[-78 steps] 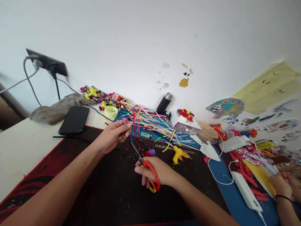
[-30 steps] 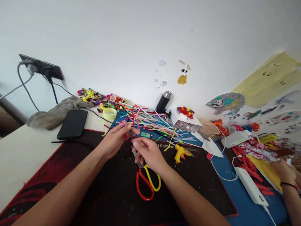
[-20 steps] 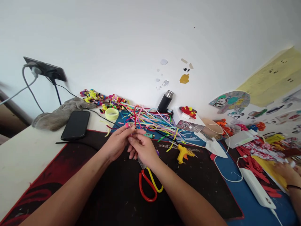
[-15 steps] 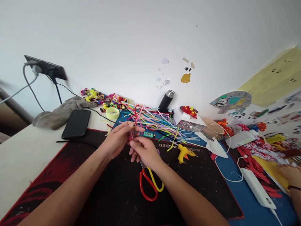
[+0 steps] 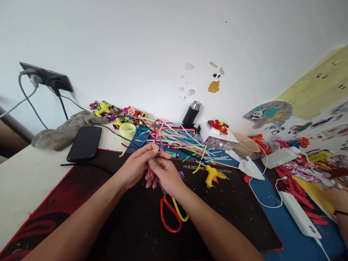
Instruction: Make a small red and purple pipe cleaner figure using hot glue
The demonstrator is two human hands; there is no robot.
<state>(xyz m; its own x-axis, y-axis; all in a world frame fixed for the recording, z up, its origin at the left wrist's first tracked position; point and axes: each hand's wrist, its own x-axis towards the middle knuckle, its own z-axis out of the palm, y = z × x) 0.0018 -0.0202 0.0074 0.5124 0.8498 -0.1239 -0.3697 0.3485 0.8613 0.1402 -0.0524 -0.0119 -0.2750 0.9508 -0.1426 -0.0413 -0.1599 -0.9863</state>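
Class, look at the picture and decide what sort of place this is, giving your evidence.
Probably a craft work table, at home or in a small workshop: coloured pipe cleaners lie in a loose pile, a yellow glue gun rests on the dark mat, and scissors lie by the hands.

Two hands meeting at the frame's centre around a small pink item (image 5: pixel 150 172), scissors (image 5: pixel 170 214) below, yellow glue gun (image 5: pixel 214 176) right of centre, black phone (image 5: pixel 84 143) at left.
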